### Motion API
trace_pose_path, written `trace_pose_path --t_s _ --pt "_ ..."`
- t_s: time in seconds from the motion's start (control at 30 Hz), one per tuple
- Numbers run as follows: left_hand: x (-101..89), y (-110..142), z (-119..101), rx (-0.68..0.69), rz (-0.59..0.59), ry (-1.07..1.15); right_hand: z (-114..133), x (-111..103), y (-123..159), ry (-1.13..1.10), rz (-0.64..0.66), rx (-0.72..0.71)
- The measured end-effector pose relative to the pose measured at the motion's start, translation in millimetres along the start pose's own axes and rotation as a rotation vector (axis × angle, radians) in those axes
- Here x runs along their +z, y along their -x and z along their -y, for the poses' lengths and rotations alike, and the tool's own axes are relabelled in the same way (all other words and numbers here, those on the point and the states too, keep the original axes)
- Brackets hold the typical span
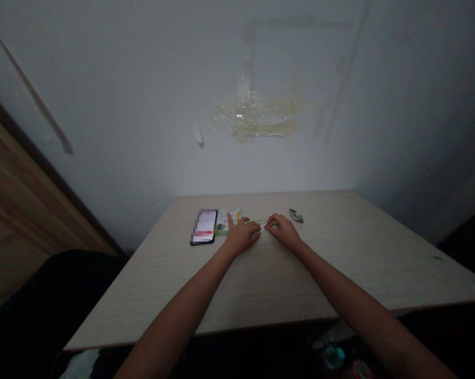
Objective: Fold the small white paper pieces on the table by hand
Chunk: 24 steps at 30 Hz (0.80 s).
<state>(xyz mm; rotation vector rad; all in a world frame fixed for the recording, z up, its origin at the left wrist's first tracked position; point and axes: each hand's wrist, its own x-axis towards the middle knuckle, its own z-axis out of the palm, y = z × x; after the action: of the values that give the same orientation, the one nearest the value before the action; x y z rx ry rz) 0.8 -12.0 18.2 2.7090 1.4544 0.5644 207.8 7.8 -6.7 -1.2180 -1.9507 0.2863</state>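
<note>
Since the fingers [258, 230] of the left hand [242, 237] and right hand [285, 232] seem to pinch a thin green-and-white paper strip [253, 222] resting on the counter [332, 268], a slip or hard tug could tear it or nudge the printed card [225, 216] and phone [203, 227] just beside the left hand.

You are facing a pale grey wall [115, 89] that is carrying yellowed patches of old tape [257, 118] (dim, shadowy light is filling the room). A wood-grain panel [20, 205] is rising on your left, and a cream laminate table [340, 268] is butting against the wall.
</note>
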Motion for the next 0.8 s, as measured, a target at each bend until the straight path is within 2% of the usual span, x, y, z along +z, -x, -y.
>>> trace_pose_path --t_s 0.37,0.7,0.8 --pt "2.8 -1.4 1.1 0.017 -0.032 -0.015 1.9 -2.2 -0.4 0.149 -0.024 0.057" --pt "2.9 -1.8 1.3 0.003 -0.013 -0.004 -4.0 -3.1 -2.7 0.273 -0.149 0.143" --pt "3.9 -1.4 1.7 0.0 -0.02 0.001 -7.8 -3.6 -4.0 0.261 -0.145 0.153"
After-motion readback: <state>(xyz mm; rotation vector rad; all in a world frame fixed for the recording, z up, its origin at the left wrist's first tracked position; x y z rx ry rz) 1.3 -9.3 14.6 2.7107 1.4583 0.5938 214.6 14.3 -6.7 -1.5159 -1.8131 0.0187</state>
